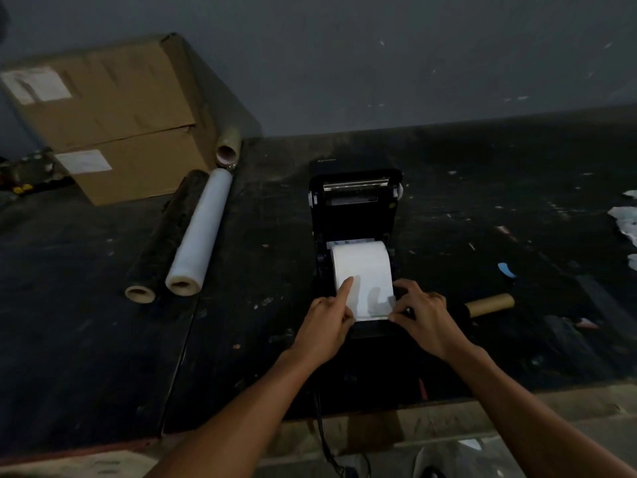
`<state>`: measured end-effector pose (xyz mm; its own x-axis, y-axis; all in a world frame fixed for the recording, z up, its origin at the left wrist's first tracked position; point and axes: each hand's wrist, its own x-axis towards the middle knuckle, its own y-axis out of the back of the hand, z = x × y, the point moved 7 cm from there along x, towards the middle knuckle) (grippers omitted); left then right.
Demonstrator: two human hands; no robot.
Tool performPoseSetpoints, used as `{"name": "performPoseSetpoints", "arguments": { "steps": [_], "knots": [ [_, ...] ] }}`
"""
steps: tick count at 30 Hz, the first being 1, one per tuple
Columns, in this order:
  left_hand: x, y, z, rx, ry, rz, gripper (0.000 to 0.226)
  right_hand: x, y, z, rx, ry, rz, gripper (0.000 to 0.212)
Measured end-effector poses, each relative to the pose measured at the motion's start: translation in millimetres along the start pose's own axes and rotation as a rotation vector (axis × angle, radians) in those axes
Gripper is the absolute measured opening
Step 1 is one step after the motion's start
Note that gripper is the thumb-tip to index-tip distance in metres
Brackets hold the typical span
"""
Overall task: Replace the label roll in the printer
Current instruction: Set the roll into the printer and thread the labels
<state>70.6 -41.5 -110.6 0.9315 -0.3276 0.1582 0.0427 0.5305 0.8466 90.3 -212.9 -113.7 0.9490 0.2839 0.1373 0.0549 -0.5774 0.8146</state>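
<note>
A black label printer (355,215) stands on the dark table with its lid swung up and back. A white label roll (362,267) sits in its bay, and a strip of labels runs forward over the front edge. My left hand (327,319) pinches the strip's left edge, its index finger stretched out flat on the paper. My right hand (422,319) has its fingertips on the strip's right edge at the printer's front; its grip is partly hidden.
Two long film rolls (196,232) lie left of the printer, with a third core (228,146) by stacked cardboard boxes (113,122). A cardboard tube (489,303) lies right of my right hand. Paper scraps (625,222) litter the far right. A cable (324,439) drops off the table's front edge.
</note>
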Motion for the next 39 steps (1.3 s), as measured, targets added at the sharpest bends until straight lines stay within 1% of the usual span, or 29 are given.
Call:
{"name": "performPoseSetpoints", "arguments": {
  "steps": [2,4,8,12,14,17,21,23,26,31,35,39],
  "knots": [
    [-0.8,-0.7,-2.2,-0.024,-0.011,0.01,0.077,-0.3,0.8,-0.1,-0.007,-0.012,0.008,0.041],
    [1.6,-0.9,-6.8,-0.054,-0.006,0.025,0.079,0.3,1.6,-1.3,-0.02,-0.03,-0.007,0.04],
    [0.3,-1.1,-6.2,-0.106,0.06,0.02,0.079,-0.3,1.8,-0.7,-0.02,-0.057,-0.036,0.04],
    [-8.9,-4.2,-16.1,-0.147,0.137,-0.021,0.079,-6.8,-4.3,-3.1,-0.001,-0.053,0.013,0.04],
    [-57.1,-1.6,39.9,-0.099,0.195,0.0,0.078,-63.5,12.6,-11.1,0.025,0.013,-0.033,0.039],
    [-62.2,-3.5,27.9,-0.087,0.219,0.009,0.076,-62.1,-0.4,-14.5,0.043,0.033,-0.066,0.035],
    [-49.5,-4.5,26.3,-0.064,0.248,0.031,0.073,-51.7,6.0,-11.6,0.001,0.007,-0.025,0.034],
    [-44.3,-6.7,23.7,-0.073,0.264,0.036,0.071,-48.0,6.8,-12.7,-0.011,0.001,-0.028,0.037],
    [-40.0,-4.9,19.1,-0.078,0.293,0.055,0.068,-43.2,6.6,-13.4,0.004,-0.01,-0.033,0.048],
    [-52.9,-8.9,25.7,-0.098,0.306,0.05,0.071,-52.0,6.9,-16.0,-0.025,-0.008,-0.057,0.044],
    [-56.7,-9.2,29.1,-0.096,0.302,0.06,0.071,-57.6,8.3,-17.3,-0.003,-0.007,-0.056,0.06],
    [-61.4,-7.2,32.9,-0.105,0.282,0.065,0.07,-60.4,9.0,-18.7,-0.005,-0.013,-0.073,0.06]
  ]
}}
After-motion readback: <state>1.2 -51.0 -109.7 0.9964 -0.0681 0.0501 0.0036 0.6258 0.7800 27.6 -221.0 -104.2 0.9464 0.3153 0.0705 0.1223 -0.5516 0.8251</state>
